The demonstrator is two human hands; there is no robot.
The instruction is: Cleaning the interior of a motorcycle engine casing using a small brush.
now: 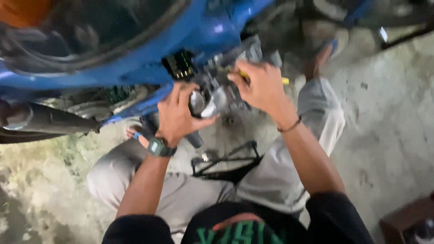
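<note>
Squatting under the blue motorcycle (135, 54), the person closes the left hand (178, 113) around a grey metal engine part (212, 97) at its rounded end. The right hand (262, 86) grips a yellow-handled tool (246, 77), probably a screwdriver. The part looks rigid, heavy and likely greasy; best held by the body.

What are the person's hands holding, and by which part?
The right hand grips a yellow-handled tool by its handle; the left hand clasps a grey engine part from the side.
</note>
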